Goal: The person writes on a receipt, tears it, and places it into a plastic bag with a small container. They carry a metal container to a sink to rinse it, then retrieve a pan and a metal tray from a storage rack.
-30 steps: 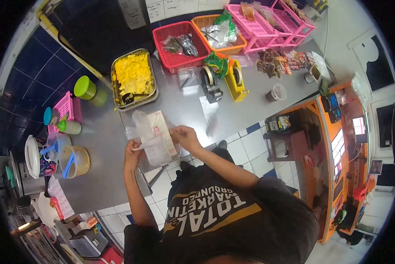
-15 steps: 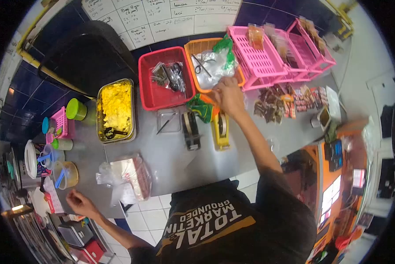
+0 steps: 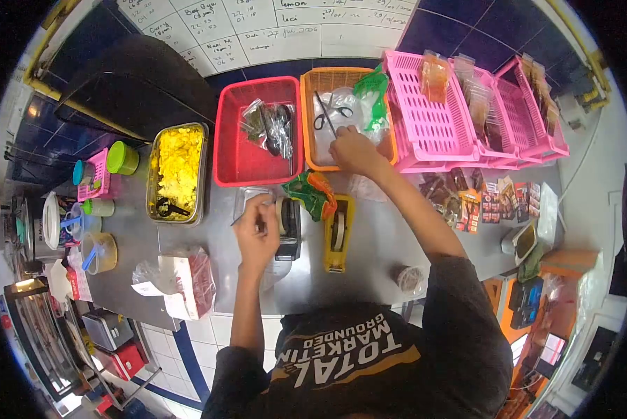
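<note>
My right hand [image 3: 355, 150] reaches into the orange basket [image 3: 313, 159], its fingers bent down at the clear plastic bags [image 3: 324, 145]. Scissors with black handles [image 3: 319, 123] lie close to the fingertips, and a green plastic bag [image 3: 377, 94] sits at the basket's right side. My left hand [image 3: 259, 234] is closed over a small clear tray [image 3: 247, 194], between it and the black tape dispenser [image 3: 289, 234]. The end of a thin dark pen [image 3: 236, 220] shows beside its fingers; whether they grip it is hidden. A yellow tape dispenser [image 3: 338, 241] stands between my forearms, by a green-and-orange bag [image 3: 313, 195].
Left of my hands are a red basket [image 3: 240, 157], a metal tray of yellow food [image 3: 177, 164] and a plastic-wrapped box [image 3: 191, 283]. Pink racks [image 3: 432, 129] with packets stand at the right. Sachets [image 3: 491, 202] and a clear roll [image 3: 411, 279] lie on the steel table [image 3: 313, 286].
My left hand has come from the table's left front edge to the clear tray. My right hand has moved from the orange basket's front rim into its bags. The view has shifted.
</note>
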`<act>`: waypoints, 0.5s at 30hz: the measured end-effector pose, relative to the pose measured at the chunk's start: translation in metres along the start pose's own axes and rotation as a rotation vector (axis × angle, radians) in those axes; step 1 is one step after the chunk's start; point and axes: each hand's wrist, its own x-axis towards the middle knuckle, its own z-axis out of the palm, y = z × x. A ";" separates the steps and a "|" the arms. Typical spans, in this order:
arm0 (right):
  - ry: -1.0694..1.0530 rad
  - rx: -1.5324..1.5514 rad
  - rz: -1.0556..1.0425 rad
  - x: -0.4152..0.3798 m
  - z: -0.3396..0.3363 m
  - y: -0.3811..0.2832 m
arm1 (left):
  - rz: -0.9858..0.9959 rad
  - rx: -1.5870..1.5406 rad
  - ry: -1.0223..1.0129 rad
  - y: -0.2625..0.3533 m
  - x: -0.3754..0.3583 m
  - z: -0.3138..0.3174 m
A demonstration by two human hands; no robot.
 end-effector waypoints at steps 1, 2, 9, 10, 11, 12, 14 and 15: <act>0.037 -0.033 0.072 -0.002 0.003 0.001 | -0.006 -0.020 -0.026 0.002 0.001 0.008; 0.076 -0.065 0.147 -0.005 0.008 0.003 | 0.007 -0.014 -0.028 0.000 0.003 0.014; -0.125 0.230 -0.060 -0.005 -0.023 0.012 | 0.057 -0.006 -0.095 -0.008 0.022 0.052; -0.131 0.212 0.012 0.000 -0.012 0.013 | 0.059 0.000 -0.109 -0.008 0.026 0.056; -0.138 0.194 0.084 0.008 0.009 0.016 | 0.060 0.007 -0.124 -0.008 0.029 0.060; -0.144 0.175 0.157 0.011 0.009 0.015 | 0.062 0.012 -0.139 -0.007 0.034 0.064; -0.116 0.112 0.136 0.009 0.009 0.018 | 0.025 0.052 -0.228 -0.002 0.041 0.065; -0.103 0.080 0.122 0.007 0.000 0.015 | 0.004 0.074 -0.271 0.000 0.045 0.066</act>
